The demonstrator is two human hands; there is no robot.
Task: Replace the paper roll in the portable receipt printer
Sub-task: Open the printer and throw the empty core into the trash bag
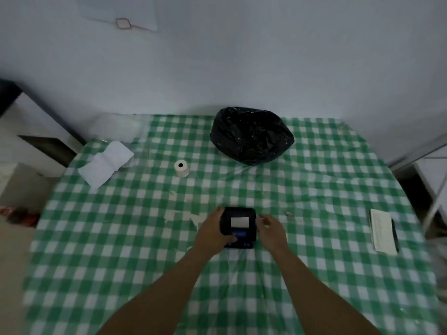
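Note:
The small black receipt printer [240, 226] lies on the green checked tablecloth [145, 238] at the middle of the table, with a white strip of paper showing at its window. My left hand [212, 234] wraps around its left side, thumb on the lower front. My right hand [272, 229] hovers just right of it, fingers loosely curled and apart; whether it touches the printer I cannot tell. A white paper roll [181, 168] stands upright farther back, left of centre, apart from both hands.
A black plastic bag [251, 134] sits at the back of the table. Crumpled white paper [106, 163] lies at the back left. A white notepad with a dark pen [384, 234] lies near the right edge. Small paper scraps [191, 217] lie left of the printer.

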